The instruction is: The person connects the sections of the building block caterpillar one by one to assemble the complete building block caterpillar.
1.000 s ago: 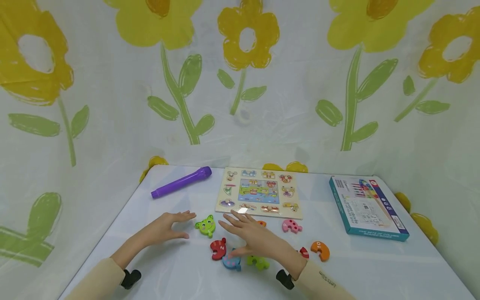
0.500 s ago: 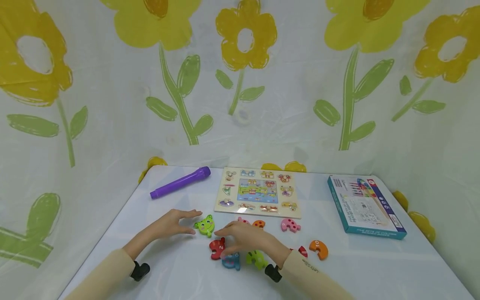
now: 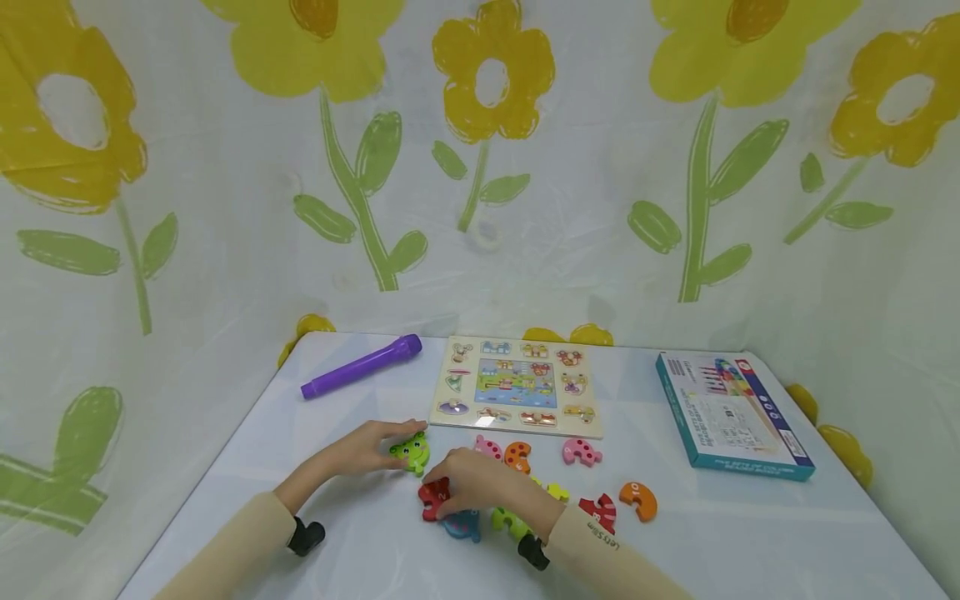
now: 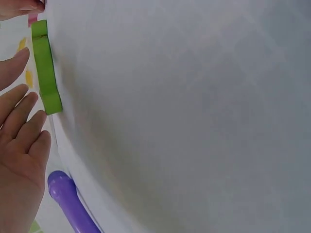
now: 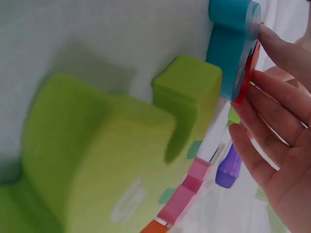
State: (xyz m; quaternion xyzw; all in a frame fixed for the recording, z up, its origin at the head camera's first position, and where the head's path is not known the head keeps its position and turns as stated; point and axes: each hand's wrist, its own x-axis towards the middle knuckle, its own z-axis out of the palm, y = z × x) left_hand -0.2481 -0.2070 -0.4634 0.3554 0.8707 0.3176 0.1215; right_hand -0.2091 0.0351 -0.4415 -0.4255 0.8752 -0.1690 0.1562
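Observation:
My left hand [image 3: 362,451] straddles a green animal-head piece [image 3: 410,454], thumb on the near side and extended fingers at the far side. In the left wrist view its fingers lie loosely beside the thick edge of the green piece [image 4: 45,68]. My right hand [image 3: 480,481] pinches a red curved piece [image 3: 430,502] marked with a 2, between thumb and forefinger. A blue piece [image 3: 461,527] lies against the red one, partly under the hand. Below the right palm are light green pieces [image 3: 510,524], one large and close in the right wrist view.
Pink [image 3: 487,447], orange [image 3: 517,457] and red [image 3: 602,513] curved pieces lie around the right hand, some numbered. Behind them is a wooden picture puzzle board [image 3: 442,398]. A purple toy microphone [image 3: 360,367] lies back left, a teal-edged box [image 3: 735,415] right.
My left hand has moved right, from beside the green head to around it. My right hand has come down and left, its spread fingers closing on the red piece.

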